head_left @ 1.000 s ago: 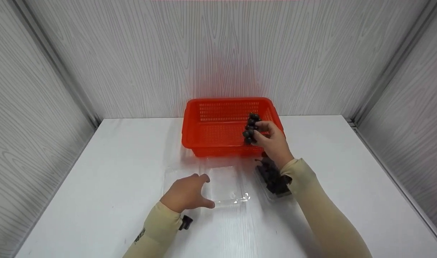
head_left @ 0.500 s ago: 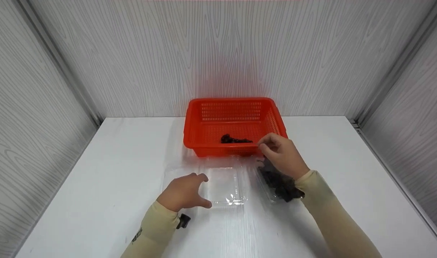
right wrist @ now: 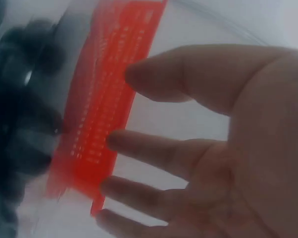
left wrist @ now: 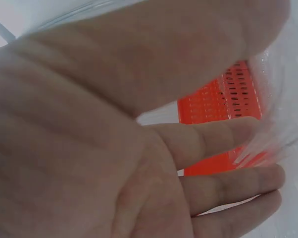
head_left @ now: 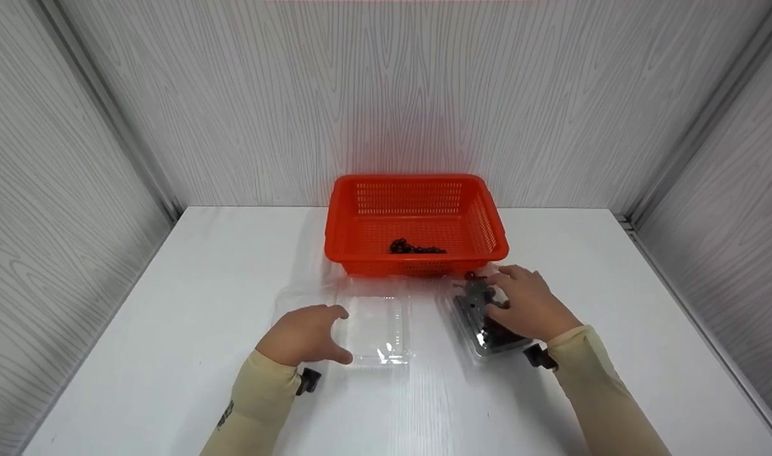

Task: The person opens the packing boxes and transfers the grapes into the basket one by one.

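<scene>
My left hand (head_left: 300,335) lies over the left part of a clear plastic container (head_left: 376,329), thumb and fingers spread apart. In the left wrist view its fingers (left wrist: 218,191) are fairly straight, with clear plastic just past the tips. My right hand (head_left: 531,304) is over a second clear plastic box (head_left: 477,348) filled with dark grapes (head_left: 477,297). Its fingers (right wrist: 149,151) are spread and hold nothing in the right wrist view, where blurred grapes (right wrist: 30,99) show beyond them. Another small bunch of dark grapes (head_left: 417,247) lies in the red basket (head_left: 417,258), partly hidden by the front rim.
The basket stands at the back of the white table (head_left: 170,329), close to the back wall (head_left: 386,95). Side panels (head_left: 727,158) rise at left and right. Both clear boxes sit just in front of the basket.
My right hand let a bunch of grapes down into the basket, then came back with its fingers spread over the box of grapes. My left hand and the clear container shifted left.
</scene>
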Action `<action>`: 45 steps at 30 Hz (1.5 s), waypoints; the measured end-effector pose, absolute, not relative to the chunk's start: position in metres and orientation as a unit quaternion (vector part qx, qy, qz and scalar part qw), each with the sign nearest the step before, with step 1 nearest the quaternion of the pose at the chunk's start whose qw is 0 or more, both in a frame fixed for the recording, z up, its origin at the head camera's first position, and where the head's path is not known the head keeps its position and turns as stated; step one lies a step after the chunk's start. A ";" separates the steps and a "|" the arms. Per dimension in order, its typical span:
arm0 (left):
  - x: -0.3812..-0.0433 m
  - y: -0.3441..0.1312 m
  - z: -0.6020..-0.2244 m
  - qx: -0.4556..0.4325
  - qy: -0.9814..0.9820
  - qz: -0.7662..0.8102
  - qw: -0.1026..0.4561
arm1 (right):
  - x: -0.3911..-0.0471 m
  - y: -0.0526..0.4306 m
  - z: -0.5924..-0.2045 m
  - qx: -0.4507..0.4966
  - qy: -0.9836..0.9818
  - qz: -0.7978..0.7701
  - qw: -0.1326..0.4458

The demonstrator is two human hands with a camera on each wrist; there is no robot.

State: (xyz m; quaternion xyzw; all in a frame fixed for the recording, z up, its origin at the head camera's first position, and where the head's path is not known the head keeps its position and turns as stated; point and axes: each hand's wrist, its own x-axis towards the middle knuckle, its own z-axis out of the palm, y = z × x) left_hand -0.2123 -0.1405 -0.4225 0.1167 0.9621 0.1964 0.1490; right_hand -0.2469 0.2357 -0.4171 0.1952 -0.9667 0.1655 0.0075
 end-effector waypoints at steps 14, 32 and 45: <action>-0.214 -0.156 -0.420 0.086 0.961 0.194 0.175 | -0.246 0.238 -0.421 0.192 -0.962 0.187 -0.059; -0.216 -0.174 -0.410 0.070 0.961 0.184 0.192 | -0.239 0.212 -0.428 0.303 -0.936 0.165 -0.071; -0.179 -0.109 -0.390 0.191 0.966 0.171 0.036 | -0.234 0.197 -0.432 0.273 -0.940 0.192 -0.075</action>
